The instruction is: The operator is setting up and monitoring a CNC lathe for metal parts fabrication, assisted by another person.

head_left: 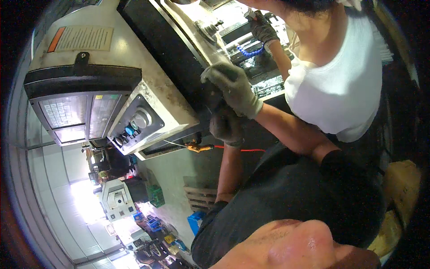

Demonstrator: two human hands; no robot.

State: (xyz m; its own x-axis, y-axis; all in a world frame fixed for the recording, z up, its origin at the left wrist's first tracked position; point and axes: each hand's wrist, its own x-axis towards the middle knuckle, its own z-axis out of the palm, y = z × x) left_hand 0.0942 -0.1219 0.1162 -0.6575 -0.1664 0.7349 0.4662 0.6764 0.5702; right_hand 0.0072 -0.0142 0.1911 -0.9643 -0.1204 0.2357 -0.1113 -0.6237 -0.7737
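The right hand [233,88] curls its glove over the machine edge [210,54]. The left hand [226,126] is closed just below it — around what, I cannot tell. It seems a bracing step; a next move needs care for the co-worker's hand [263,28].

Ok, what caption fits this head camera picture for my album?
Gloved left hand below gloved right hand at the machine edge, beside the control panel; a co-worker's hand reaches inside.

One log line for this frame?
left hand: dark glove, below machine edge | right hand: grey glove, on machine edge | co-worker's hand: inside machine
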